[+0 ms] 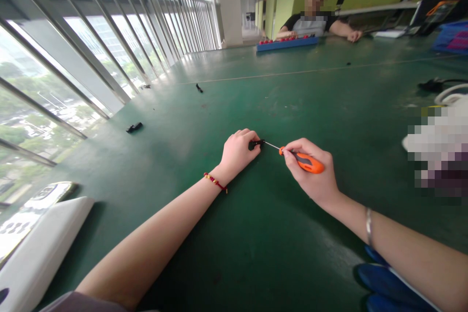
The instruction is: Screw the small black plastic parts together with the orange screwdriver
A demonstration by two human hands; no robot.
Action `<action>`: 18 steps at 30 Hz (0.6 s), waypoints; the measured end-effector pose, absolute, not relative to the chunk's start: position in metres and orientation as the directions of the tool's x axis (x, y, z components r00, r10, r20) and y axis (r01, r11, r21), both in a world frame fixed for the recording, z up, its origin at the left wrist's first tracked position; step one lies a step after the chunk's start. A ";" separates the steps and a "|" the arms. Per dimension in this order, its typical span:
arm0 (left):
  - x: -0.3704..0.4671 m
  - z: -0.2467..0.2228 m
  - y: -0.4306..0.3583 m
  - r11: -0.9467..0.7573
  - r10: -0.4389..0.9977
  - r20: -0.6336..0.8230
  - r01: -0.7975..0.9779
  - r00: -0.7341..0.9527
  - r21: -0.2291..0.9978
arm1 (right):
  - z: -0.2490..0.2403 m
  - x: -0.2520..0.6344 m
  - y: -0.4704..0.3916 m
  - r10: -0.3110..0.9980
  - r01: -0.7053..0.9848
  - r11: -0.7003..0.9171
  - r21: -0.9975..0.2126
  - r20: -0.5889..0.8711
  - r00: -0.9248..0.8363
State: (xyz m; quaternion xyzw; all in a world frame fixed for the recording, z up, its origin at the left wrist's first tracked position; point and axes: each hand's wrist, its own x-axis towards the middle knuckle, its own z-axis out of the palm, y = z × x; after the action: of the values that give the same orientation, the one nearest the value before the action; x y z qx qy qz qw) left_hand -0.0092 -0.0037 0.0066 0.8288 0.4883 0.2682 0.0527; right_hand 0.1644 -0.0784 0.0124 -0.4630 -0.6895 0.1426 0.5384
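Note:
Near the middle of the green table (234, 214), my left hand (239, 151) is closed on a small black part (256, 144) that sticks out between thumb and fingers. My right hand (314, 170), to the right of it, grips an orange and grey screwdriver (309, 163) by its handle. The thin metal shaft points left, and its tip meets the black part or lies right beside it; the exact contact is too small to tell.
Small black pieces (134, 127) (199, 88) lie further left. A white box (47, 253) and a phone (40, 204) are at the lower left, blue gloves (395, 285) at the lower right. Across the table, a person (310, 24) sits behind a blue tray (287, 45). Cables (435, 85) lie right.

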 end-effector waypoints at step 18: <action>-0.009 0.007 -0.004 -0.526 0.836 0.383 0.771 0.392 0.360 | 0.012 0.162 -0.078 0.808 0.451 0.489 -0.747 0.583 0.089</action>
State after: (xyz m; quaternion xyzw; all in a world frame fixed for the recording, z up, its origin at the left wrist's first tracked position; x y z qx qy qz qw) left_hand -0.0091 -0.0036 0.0071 0.8320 0.4829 0.2661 0.0619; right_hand 0.1620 -0.0781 0.0119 -0.4798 -0.6558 0.1591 0.5608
